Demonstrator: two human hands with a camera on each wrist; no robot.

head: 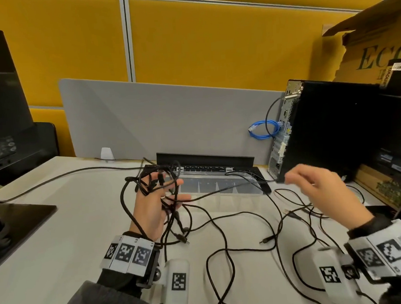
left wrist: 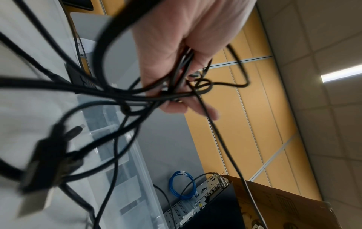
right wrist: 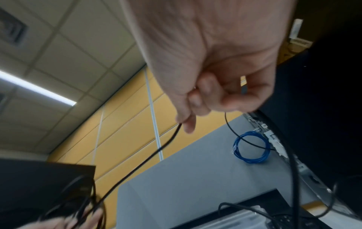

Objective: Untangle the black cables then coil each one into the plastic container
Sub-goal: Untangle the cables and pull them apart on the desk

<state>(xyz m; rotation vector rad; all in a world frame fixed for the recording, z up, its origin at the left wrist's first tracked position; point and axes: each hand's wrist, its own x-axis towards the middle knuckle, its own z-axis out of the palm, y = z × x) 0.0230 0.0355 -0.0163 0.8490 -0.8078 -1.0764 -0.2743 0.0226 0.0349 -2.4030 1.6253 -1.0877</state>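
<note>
Untangling is barely begun: my left hand (head: 156, 201) grips the tangled black cables (head: 164, 188), my right hand (head: 322, 187) pinches one strand (right wrist: 137, 167); the plastic container (head: 220, 185) holds no coils.

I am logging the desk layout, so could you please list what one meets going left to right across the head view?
Monitor base → left hand holding the tangled black cables → plastic container → right hand pinching one black cable → computer tower.

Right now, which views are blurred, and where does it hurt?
Head view: right hand motion-smeared, tangle in the left hand fairly sharp. Left wrist view: near connectors out of focus. Right wrist view: pinched cable soft, ceiling light glaring.
</note>
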